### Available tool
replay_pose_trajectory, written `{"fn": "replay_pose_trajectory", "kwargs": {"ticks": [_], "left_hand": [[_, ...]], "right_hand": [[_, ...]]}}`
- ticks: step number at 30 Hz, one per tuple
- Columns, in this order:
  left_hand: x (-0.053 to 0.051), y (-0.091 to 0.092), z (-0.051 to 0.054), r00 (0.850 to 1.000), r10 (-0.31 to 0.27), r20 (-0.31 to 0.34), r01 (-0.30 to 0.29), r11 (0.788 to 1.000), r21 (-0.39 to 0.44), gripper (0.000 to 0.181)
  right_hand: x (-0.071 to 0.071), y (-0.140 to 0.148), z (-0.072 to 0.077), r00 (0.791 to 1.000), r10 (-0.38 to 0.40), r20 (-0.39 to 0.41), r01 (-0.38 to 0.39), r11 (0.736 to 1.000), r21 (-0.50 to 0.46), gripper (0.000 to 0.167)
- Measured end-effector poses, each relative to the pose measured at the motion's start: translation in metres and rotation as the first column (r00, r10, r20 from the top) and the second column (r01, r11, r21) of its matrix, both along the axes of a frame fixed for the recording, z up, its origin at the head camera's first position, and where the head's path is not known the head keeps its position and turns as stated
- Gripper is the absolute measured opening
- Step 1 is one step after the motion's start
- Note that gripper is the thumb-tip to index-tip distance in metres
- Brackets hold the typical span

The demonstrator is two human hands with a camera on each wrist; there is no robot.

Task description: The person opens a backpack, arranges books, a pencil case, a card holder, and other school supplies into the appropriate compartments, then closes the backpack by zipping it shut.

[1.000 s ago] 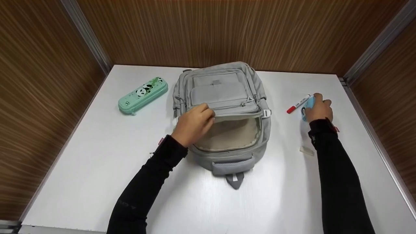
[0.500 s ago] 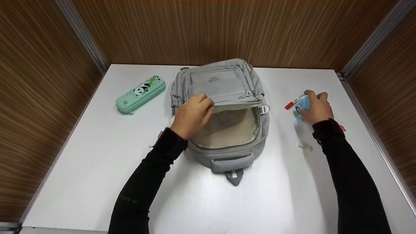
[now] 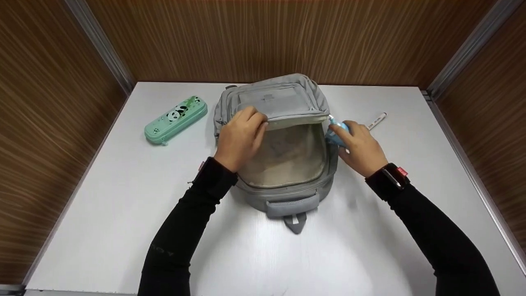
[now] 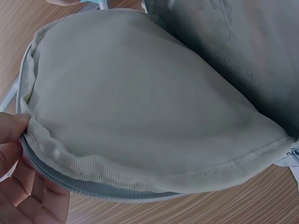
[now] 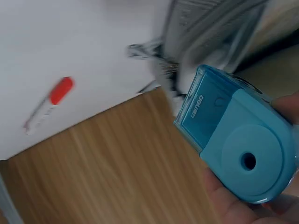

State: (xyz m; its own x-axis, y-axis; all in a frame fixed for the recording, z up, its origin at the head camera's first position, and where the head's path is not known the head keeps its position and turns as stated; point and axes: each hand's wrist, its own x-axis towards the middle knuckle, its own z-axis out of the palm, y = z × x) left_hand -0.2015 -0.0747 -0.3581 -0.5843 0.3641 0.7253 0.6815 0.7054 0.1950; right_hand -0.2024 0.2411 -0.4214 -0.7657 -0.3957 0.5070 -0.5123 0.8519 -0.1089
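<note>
A blue sharpener (image 5: 229, 130) tilts beside an open backpack (image 3: 283, 100).

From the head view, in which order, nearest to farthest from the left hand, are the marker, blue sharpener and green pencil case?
1. Green pencil case: to the left of the left hand.
2. Blue sharpener: held in the right hand.
3. Marker: on the table, past the right hand.

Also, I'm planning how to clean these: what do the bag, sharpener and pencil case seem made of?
Bag: soft matte fabric, going by its creases and ribbed binding; the fibre can't be told.
Sharpener: likely hard plastic, glossy blue, with a see-through end.
Pencil case: smooth, rounded, firm-looking shell; plastic or coated fabric, unclear.
</note>
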Motion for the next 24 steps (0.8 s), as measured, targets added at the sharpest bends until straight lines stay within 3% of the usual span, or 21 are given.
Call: {"fn": "replay_pose_trajectory", "kwargs": {"ticks": [5,14,24], "left_hand": [[-0.001,-0.004,0.004,1.0,0.023,0.0,-0.023,1.0,0.021,0.012],[-0.003,-0.008,0.008,0.998,0.065,-0.001,-0.065,0.998,0.023,0.014],[-0.005,-0.011,0.009,0.994,0.109,0.002,-0.109,0.993,0.041,0.013]], "right_hand": [[0.007,-0.02,0.003,0.999,0.029,-0.019,-0.027,0.997,0.07,0.059],[0.02,-0.03,0.001,0.996,0.056,-0.073,-0.048,0.993,0.105,0.055],[0.037,-0.031,0.003,0.996,0.079,-0.028,-0.075,0.991,0.114,0.058]]}}
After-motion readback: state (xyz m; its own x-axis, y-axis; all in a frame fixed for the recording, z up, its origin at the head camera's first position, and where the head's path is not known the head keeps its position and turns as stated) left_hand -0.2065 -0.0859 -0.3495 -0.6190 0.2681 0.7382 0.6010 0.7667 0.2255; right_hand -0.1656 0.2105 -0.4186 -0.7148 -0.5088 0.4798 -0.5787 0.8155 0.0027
